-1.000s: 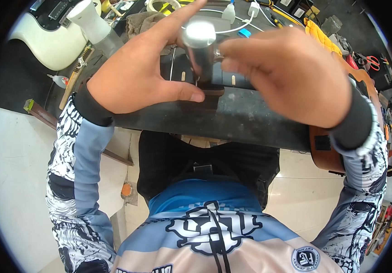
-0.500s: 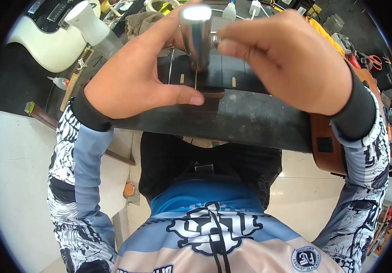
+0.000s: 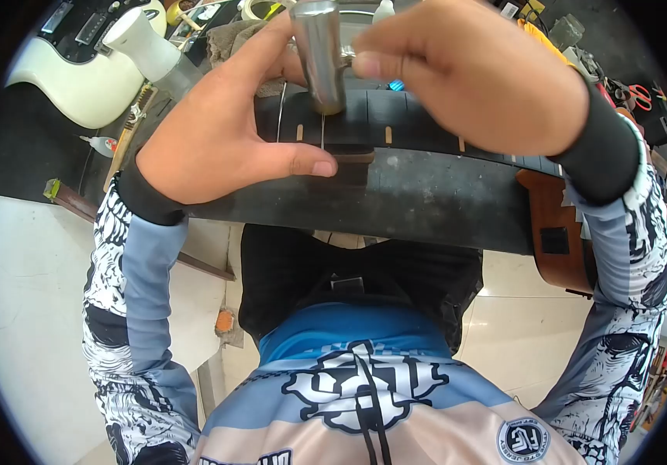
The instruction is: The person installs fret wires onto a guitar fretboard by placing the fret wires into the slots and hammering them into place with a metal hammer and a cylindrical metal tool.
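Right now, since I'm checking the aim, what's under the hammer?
A thin metal strip on the dark guitar neck shows just below the hammer; whatever it covers can't be seen.

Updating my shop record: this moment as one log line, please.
right hand: holding hammer | hammer head: over fretboard, contact unclear | left hand: spread, thumb at near edge

The bench front offers passage; the hammer blocks above the fretboard.
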The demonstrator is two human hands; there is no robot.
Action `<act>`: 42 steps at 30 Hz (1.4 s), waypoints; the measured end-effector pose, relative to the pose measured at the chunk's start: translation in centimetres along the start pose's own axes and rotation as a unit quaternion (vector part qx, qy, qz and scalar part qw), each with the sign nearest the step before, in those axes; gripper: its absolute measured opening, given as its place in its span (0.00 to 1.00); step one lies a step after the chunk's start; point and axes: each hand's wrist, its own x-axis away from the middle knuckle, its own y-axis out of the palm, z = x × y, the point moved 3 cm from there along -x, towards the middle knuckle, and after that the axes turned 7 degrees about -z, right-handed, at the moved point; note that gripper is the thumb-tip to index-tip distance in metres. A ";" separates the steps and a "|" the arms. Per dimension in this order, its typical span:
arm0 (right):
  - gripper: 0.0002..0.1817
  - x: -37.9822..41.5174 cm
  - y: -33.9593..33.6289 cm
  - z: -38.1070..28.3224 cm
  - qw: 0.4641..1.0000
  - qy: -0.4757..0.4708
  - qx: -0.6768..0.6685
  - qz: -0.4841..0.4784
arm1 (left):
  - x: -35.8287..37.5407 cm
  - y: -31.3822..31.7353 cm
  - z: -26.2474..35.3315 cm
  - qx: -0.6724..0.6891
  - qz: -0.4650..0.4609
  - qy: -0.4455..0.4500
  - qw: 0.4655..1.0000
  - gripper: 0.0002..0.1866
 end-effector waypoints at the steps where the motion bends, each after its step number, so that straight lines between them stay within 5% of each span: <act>1: 0.19 0.1 0.3 0.1 1.000 -0.001 0.001 0.003 | 0.0 -0.3 -0.1 -0.008 0.006 -0.005 1.000 0.66; 3: 0.19 1.2 0.6 -0.4 0.977 -0.094 0.115 0.151 | -0.1 -0.5 0.3 -0.032 -0.002 -0.003 0.999 0.67; 8: 0.20 0.9 0.4 -0.5 0.985 -0.089 0.101 0.108 | 0.0 -0.5 0.2 -0.057 -0.015 -0.017 0.998 0.70; 10: 0.20 0.8 0.0 -1.6 0.995 0.011 0.030 0.098 | 0.4 -0.2 0.0 -0.014 0.044 0.004 0.999 0.71; 14: 0.21 0.6 -0.4 -0.7 0.997 -0.011 0.072 0.035 | 0.5 -0.7 0.0 -0.042 -0.002 -0.022 0.999 0.73; 19: 0.19 1.3 0.5 -0.7 0.976 -0.098 0.119 0.154 | -0.8 -0.6 3.8 0.022 -0.006 -0.012 1.000 0.69; 21: 0.13 1.6 -0.4 -1.7 0.994 -0.030 0.043 0.101 | -1.0 -0.3 5.1 0.074 -0.052 -0.045 0.995 0.70; 23: 0.09 1.5 0.0 -0.3 0.988 -0.141 0.056 0.019 | -1.0 -0.6 5.0 0.026 -0.053 -0.073 0.996 0.70; 25: 0.11 1.8 0.1 -0.5 0.992 -0.124 0.024 0.021 | -0.9 -1.6 2.3 0.012 -0.056 -0.067 0.996 0.70; 27: 0.13 1.6 1.3 -0.7 0.983 -0.105 0.132 0.076 | -0.1 -0.9 0.3 0.007 -0.062 -0.068 0.996 0.71; 30: 0.15 1.6 0.1 -0.8 0.982 -0.153 0.091 0.059 | 0.0 -0.7 -0.1 -0.030 0.031 0.011 0.999 0.50; 31: 0.15 1.6 0.6 -0.5 0.983 -0.152 0.089 0.059 | 0.1 -0.7 -0.3 -0.028 0.029 0.011 0.999 0.50; 33: 0.16 1.5 1.6 -0.1 0.978 -0.167 0.105 0.066 | 0.1 -0.7 0.4 -0.076 -0.018 0.011 0.997 0.63; 34: 0.16 0.3 0.1 0.4 0.992 -0.116 -0.016 -0.043 | -0.5 -1.4 0.7 0.013 -0.063 -0.116 0.991 0.71; 35: 0.16 0.5 -0.1 -0.2 0.993 -0.113 -0.013 -0.040 | -1.1 -1.2 2.5 0.011 -0.063 -0.111 0.992 0.71; 37: 0.15 1.1 0.1 -0.9 0.996 -0.078 0.036 0.007 | -2.0 0.6 6.5 -0.290 0.029 -0.115 0.950 0.72; 38: 0.15 1.2 0.9 -0.4 0.996 -0.078 0.035 0.004 | -0.9 -1.7 2.2 0.084 -0.053 -0.188 0.977 0.72; 39: 0.14 1.4 1.9 0.5 0.990 -0.116 0.063 0.050 | -0.4 -1.7 0.4 0.084 -0.054 -0.191 0.977 0.72; 41: 0.14 1.6 1.8 0.6 0.979 -0.153 0.088 0.105 | 0.0 -1.2 -0.7 -0.098 -0.006 0.006 0.995 0.57; 42: 0.13 1.2 0.7 -0.3 0.985 -0.134 0.081 0.072 | 0.1 -0.9 -0.4 -0.114 0.033 0.028 0.993 0.64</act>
